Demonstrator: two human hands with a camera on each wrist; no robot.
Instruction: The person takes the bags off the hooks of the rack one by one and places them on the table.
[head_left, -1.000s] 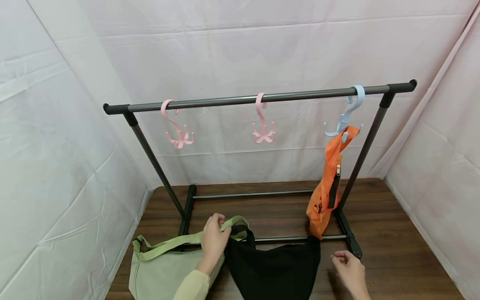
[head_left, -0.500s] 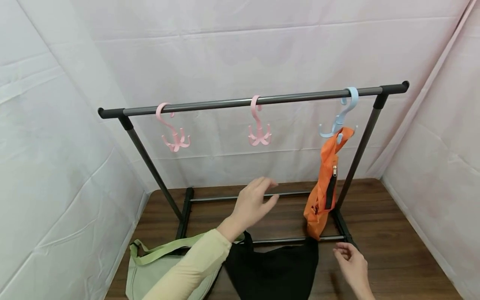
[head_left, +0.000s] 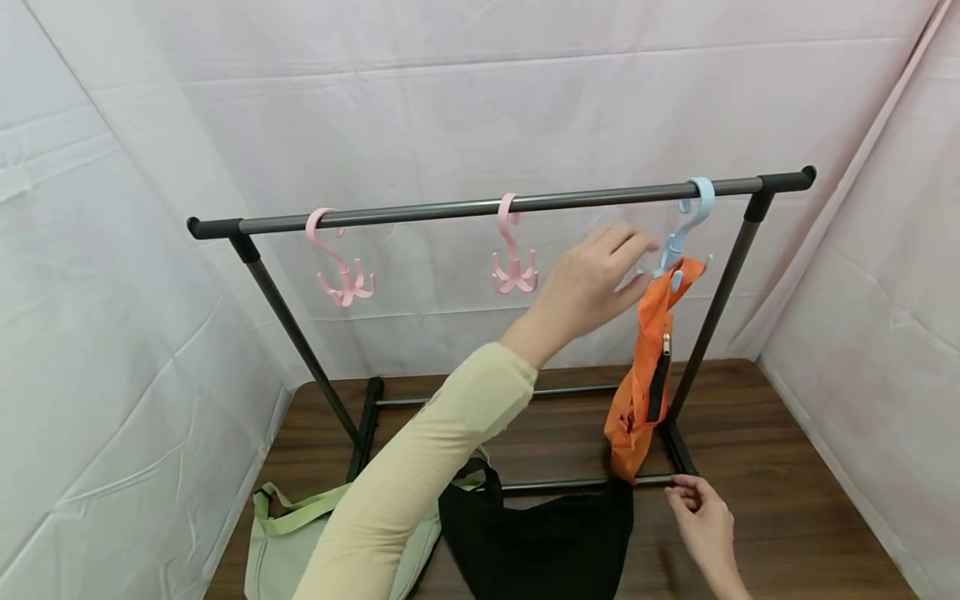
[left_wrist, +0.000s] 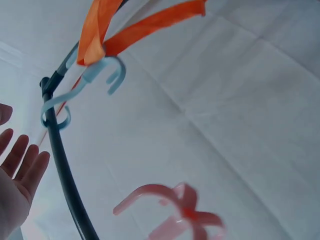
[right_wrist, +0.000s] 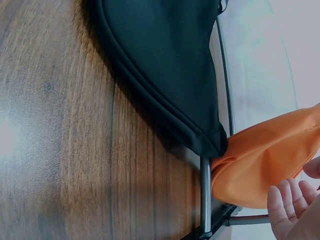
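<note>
My left hand (head_left: 585,292) is raised beside the light blue hook (head_left: 693,218) on the rack's top bar. In the left wrist view its fingers (left_wrist: 34,172) look extended, with nothing in them. An orange bag (head_left: 637,400) hangs by its strap from that hook. My right hand (head_left: 705,525) is low at the right, near the end of the rack's lower bar, fingers slightly bent and holding nothing. The right wrist view has it beside the orange bag (right_wrist: 260,170). A black bag (head_left: 540,542) and a light green bag (head_left: 288,550), partly behind my left sleeve, lie in front.
Two pink hooks, one at the left (head_left: 347,267) and a middle hook (head_left: 513,258), hang from the dark rack's top bar (head_left: 420,212). The rack stands on a brown wooden table (head_left: 795,483). White cloth walls (head_left: 885,275) close in the back and sides.
My left hand has left the green strap and risen up and right to the blue hook. My right hand has shifted slightly up toward the lower bar. The orange bag still hangs.
</note>
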